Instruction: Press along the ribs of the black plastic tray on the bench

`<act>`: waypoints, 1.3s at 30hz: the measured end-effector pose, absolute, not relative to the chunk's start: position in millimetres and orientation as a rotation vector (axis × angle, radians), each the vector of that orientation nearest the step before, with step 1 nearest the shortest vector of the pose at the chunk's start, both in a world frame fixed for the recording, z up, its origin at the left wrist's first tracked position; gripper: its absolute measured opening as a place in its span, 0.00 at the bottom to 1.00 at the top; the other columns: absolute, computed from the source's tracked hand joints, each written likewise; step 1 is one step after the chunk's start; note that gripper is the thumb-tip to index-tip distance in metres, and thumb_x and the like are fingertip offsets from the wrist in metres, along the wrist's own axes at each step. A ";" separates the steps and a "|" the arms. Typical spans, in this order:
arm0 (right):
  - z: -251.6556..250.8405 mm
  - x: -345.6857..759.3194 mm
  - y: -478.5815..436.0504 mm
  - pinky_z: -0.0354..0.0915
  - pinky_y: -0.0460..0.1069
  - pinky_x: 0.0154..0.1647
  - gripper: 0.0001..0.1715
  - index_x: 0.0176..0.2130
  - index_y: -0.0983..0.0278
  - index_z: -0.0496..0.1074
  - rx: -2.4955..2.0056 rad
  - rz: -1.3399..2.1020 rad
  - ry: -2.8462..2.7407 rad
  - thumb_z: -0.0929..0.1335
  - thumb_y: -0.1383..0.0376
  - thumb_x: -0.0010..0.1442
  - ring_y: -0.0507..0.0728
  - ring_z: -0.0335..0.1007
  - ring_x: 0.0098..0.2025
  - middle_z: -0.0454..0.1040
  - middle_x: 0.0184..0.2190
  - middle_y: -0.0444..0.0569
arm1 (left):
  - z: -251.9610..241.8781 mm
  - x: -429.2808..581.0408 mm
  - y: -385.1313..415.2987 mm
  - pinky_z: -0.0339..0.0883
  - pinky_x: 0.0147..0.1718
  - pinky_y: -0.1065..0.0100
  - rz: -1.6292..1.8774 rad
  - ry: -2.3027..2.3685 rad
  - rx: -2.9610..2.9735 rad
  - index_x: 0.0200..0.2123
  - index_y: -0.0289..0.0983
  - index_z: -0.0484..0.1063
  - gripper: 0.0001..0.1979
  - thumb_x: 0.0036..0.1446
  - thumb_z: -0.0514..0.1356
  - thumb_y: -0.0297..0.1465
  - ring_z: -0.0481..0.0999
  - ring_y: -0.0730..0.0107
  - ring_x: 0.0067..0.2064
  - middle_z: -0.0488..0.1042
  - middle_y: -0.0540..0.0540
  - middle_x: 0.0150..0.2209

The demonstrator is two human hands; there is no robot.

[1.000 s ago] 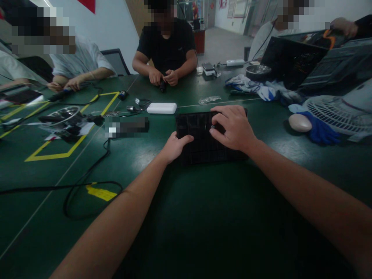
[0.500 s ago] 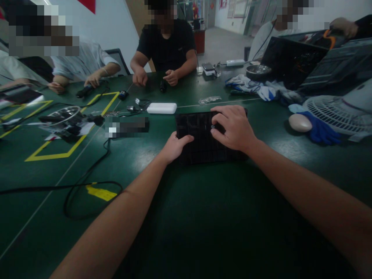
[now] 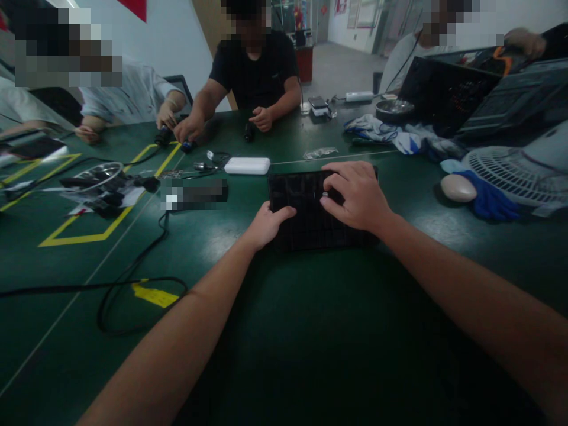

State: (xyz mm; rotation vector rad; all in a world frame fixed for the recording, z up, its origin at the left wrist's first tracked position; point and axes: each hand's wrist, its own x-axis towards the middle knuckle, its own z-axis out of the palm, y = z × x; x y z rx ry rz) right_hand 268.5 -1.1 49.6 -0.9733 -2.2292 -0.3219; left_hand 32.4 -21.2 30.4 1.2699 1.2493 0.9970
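Note:
In front of me on the green table lies a flat black tray (image 3: 306,222) that looks divided into compartments by faint lines. My left hand (image 3: 270,223) grips its left edge, the thumb lying over the top and the other fingers mostly hidden. Over the tray's right half is my right hand (image 3: 355,195), its thumb and index finger closed on a small grey metallic piece (image 3: 325,194). The piece is too small to name. Whether it touches the tray I cannot tell.
Beyond the tray sits a white power bank (image 3: 247,165). A black cable (image 3: 133,260) loops at the left, near a metal bowl (image 3: 95,177). At the right are an egg-shaped beige object (image 3: 458,187), a blue glove (image 3: 492,198) and a fan (image 3: 510,171). Co-workers sit around the table.
My hands and the tray have hardly moved. The person opposite has reached leftward to a small dark item. The neighbouring person's hand has moved right with a black object.

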 end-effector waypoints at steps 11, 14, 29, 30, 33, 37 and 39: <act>49.2 268.4 -1.0 0.56 0.62 0.57 0.07 0.40 0.60 0.70 -0.978 -0.323 -2.231 0.68 0.61 0.61 0.67 0.68 0.57 0.74 0.56 0.54 | 28.6 30.9 -19.6 0.74 0.46 0.57 0.999 1.244 1.265 0.39 0.35 0.76 0.19 0.44 0.68 0.39 0.80 0.53 0.44 0.81 0.41 0.42; 49.5 268.5 -1.0 0.55 0.62 0.57 0.07 0.40 0.60 0.71 -0.980 -0.317 -2.232 0.68 0.61 0.61 0.67 0.68 0.58 0.74 0.57 0.54 | 28.7 30.3 -19.3 0.73 0.46 0.57 0.987 1.237 1.263 0.39 0.35 0.76 0.19 0.44 0.68 0.39 0.80 0.54 0.44 0.81 0.41 0.42; 49.3 268.2 -0.9 0.55 0.62 0.58 0.08 0.39 0.59 0.70 -0.988 -0.309 -2.232 0.66 0.58 0.64 0.66 0.68 0.58 0.74 0.56 0.52 | 30.5 31.4 -21.2 0.73 0.48 0.55 0.993 1.238 1.259 0.39 0.35 0.77 0.19 0.44 0.68 0.39 0.79 0.54 0.43 0.81 0.41 0.40; 49.1 268.3 -0.7 0.55 0.61 0.57 0.08 0.39 0.59 0.70 -0.987 -0.312 -2.231 0.66 0.58 0.65 0.65 0.68 0.57 0.74 0.56 0.52 | 30.3 31.2 -21.0 0.73 0.48 0.56 0.993 1.230 1.256 0.39 0.35 0.77 0.19 0.44 0.68 0.38 0.80 0.54 0.43 0.81 0.42 0.40; 49.0 268.3 -0.7 0.55 0.62 0.57 0.08 0.39 0.59 0.70 -0.988 -0.303 -2.228 0.66 0.57 0.64 0.66 0.68 0.57 0.75 0.56 0.52 | 30.2 30.7 -20.6 0.73 0.47 0.56 0.986 1.214 1.259 0.40 0.35 0.77 0.19 0.45 0.68 0.38 0.80 0.55 0.43 0.81 0.42 0.41; 49.9 268.2 -1.2 0.56 0.62 0.57 0.08 0.40 0.59 0.70 -0.987 -0.291 -2.232 0.67 0.58 0.62 0.67 0.68 0.57 0.74 0.57 0.53 | 30.6 30.4 -20.2 0.73 0.46 0.57 0.970 1.233 1.295 0.39 0.35 0.76 0.19 0.45 0.67 0.39 0.80 0.54 0.43 0.81 0.41 0.41; 50.2 268.2 -1.4 0.56 0.62 0.57 0.07 0.40 0.59 0.70 -0.985 -0.303 -2.232 0.67 0.59 0.61 0.67 0.68 0.57 0.74 0.57 0.53 | 30.5 30.4 -20.0 0.73 0.46 0.57 0.971 1.239 1.294 0.39 0.35 0.76 0.19 0.45 0.67 0.39 0.79 0.54 0.43 0.81 0.41 0.41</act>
